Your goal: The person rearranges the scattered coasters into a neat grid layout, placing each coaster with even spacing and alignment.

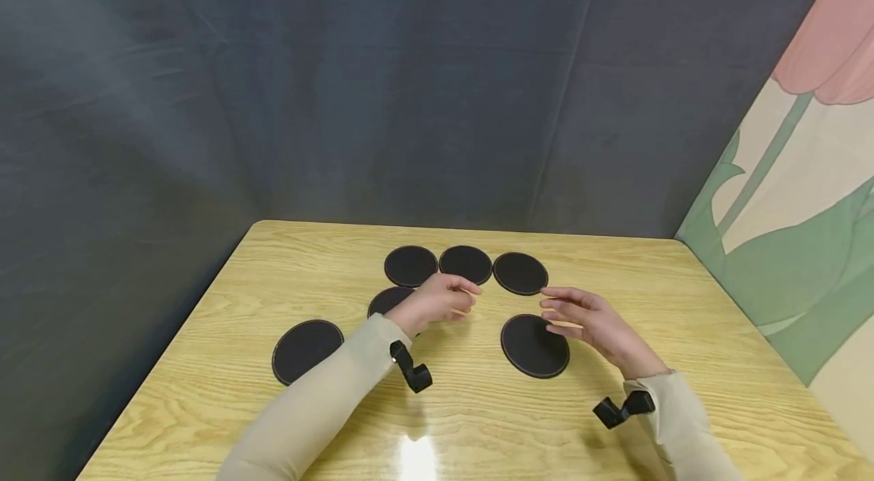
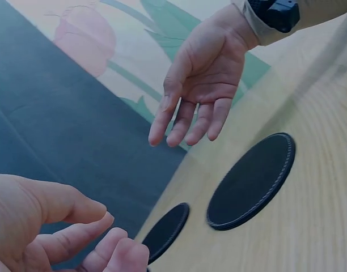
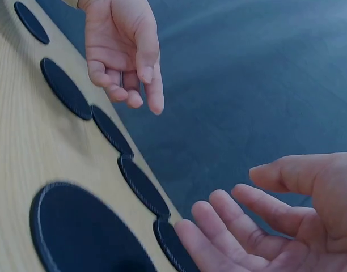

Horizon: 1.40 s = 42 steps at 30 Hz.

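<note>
Black round coasters with stitched rims lie flat on the wooden table. In the head view, a back row holds a left coaster point(image 1: 410, 266), a middle coaster point(image 1: 466, 265) and a right coaster point(image 1: 521, 273), nearly edge to edge. My left hand point(image 1: 440, 300) hovers above the table with loosely bent fingers and holds nothing; it partly hides another coaster point(image 1: 388, 300). My right hand point(image 1: 601, 325), also holding nothing, is raised beside a nearer coaster point(image 1: 535, 348), fingers spread and relaxed. One more coaster point(image 1: 307, 350) lies left of my left forearm. Both palms face inward in the wrist views.
The pale wooden table point(image 1: 464, 420) ends at a dark curtain point(image 1: 423, 86) behind and to the left. At right stands a panel point(image 1: 812, 200) painted with a pink flower and green leaves. A black wrist camera point(image 1: 412, 369) sits on my left sleeve.
</note>
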{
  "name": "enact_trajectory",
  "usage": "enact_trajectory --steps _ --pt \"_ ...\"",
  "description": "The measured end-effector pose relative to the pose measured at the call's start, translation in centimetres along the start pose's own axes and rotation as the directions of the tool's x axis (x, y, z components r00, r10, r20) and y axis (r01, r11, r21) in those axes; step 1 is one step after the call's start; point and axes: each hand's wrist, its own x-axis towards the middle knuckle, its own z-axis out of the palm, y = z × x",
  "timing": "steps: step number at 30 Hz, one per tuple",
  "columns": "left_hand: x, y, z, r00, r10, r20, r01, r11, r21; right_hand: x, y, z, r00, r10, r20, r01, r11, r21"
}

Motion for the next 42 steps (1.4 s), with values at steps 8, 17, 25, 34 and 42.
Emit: enact_trajectory --steps 8,17,25,34,42 --pt "0.8 -0.9 2.3 0.999 -0.026 0.035 0.024 0.999 0.039 -1.5 1.0 -1.9 0.997 0.058 -0.047 -0.061 0.995 -0.079" --pt "0.9 -2.1 4.4 0.997 -0.073 0.034 0.073 0.997 0.004 -2.3 1.8 -3.0 0.982 0.175 -0.069 -0.181 0.979 -0.093" --pt "0.8 -2.1 5.5 0.993 -0.11 0.031 0.111 0.993 -0.036 -2.3 2.0 -2.9 0.971 0.235 -0.038 -0.237 0.967 -0.091" --pt "1.0 -2.1 5.9 0.991 -0.126 0.051 0.129 0.989 -0.073 -2.3 2.1 -2.9 0.966 0.259 -0.013 -0.259 0.961 -0.098" --pt "0.8 -2.1 6.3 0.989 -0.14 0.053 0.145 0.986 -0.087 -2.2 2.3 -2.7 0.963 0.271 -0.002 -0.27 0.959 -0.08"
